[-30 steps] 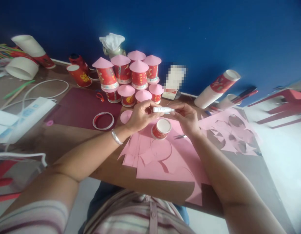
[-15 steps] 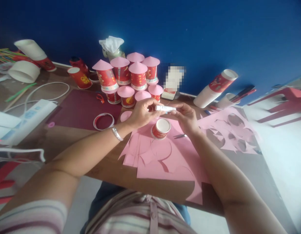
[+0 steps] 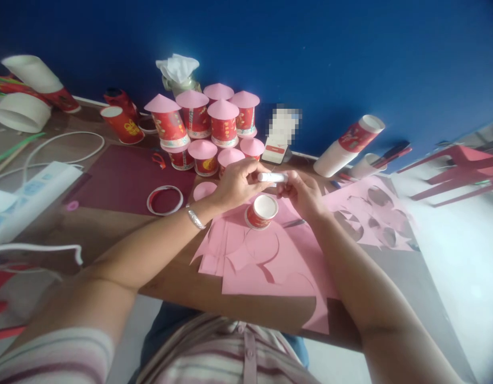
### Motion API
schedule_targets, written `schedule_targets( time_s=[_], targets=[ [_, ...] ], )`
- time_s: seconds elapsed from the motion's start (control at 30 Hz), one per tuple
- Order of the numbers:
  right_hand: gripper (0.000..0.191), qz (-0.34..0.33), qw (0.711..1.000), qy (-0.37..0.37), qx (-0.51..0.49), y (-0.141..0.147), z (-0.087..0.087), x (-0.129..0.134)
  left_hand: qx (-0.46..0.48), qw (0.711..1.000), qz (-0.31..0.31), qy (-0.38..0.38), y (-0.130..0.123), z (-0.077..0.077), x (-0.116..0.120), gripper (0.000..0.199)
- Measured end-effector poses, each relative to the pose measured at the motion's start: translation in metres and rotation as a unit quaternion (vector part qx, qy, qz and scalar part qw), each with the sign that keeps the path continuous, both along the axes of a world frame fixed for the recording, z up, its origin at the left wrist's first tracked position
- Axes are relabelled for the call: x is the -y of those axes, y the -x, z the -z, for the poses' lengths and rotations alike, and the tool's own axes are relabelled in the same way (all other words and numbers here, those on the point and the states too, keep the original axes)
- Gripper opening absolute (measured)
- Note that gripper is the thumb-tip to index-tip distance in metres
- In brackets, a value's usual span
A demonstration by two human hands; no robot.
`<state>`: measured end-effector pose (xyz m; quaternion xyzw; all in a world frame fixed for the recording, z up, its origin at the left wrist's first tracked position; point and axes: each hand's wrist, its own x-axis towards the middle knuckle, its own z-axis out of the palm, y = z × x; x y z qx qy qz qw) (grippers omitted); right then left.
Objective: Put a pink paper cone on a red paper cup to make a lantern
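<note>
A small white tube [image 3: 272, 177] is held level between my two hands, above the table. My left hand [image 3: 240, 184] pinches its left end, and the fingers of my right hand [image 3: 300, 193] are closed on its right end. Just below stands a short red paper cup [image 3: 262, 211] with a white round top. It rests on cut pink paper sheets [image 3: 270, 272]. Behind my left hand is a group of red cups with pink cone tops [image 3: 224, 122]. Scissors [image 3: 294, 223] lie on the pink paper, partly behind my right wrist.
A phone [image 3: 275, 152] leans near the blue wall. Stacked cups [image 3: 350, 146] and a pen cup [image 3: 368, 165] stand at the right, beside pink scraps [image 3: 374, 213]. A power strip [image 3: 34, 200], cable, white ring [image 3: 165, 200] and more cups [image 3: 122, 125] are at the left.
The fingers of my right hand have curled more around the tube's right end. The whole view has shifted slightly, with the table items now a little further left.
</note>
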<state>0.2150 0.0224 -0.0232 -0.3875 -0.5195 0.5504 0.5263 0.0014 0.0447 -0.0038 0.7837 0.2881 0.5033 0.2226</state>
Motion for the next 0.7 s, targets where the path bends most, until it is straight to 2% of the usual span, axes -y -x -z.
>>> schedule_targets(
  time_s=[0.1, 0.3, 0.43, 0.5, 0.6, 0.7],
  targets=[
    [0.04, -0.001, 1.0, 0.011, -0.026, -0.001, -0.001, -0.002, -0.012, 1.0, 0.007, -0.014, 0.0, 0.002, 0.0, 0.015],
    [0.034, 0.016, 0.999, -0.008, -0.032, -0.002, 0.002, -0.001, 0.022, 0.997, 0.013, 0.069, 0.0, 0.005, -0.002, 0.025],
    [0.035, 0.039, 0.999, -0.028, -0.006, -0.003, 0.004, -0.001, 0.032, 0.994, 0.014, 0.101, 0.0, 0.004, -0.001, 0.024],
    [0.04, 0.044, 0.999, -0.013, 0.006, -0.002, 0.003, -0.001, 0.035, 0.994, 0.015, 0.103, 0.0, 0.004, -0.001, 0.023],
    [0.049, 0.01, 1.0, 0.023, 0.011, -0.002, 0.002, -0.001, 0.025, 0.994, 0.017, 0.104, 0.0, 0.008, -0.002, 0.018],
    [0.046, 0.015, 0.999, 0.039, -0.007, -0.006, 0.005, -0.004, -0.004, 0.994, 0.017, 0.111, 0.0, 0.015, -0.006, 0.025]
  ],
)
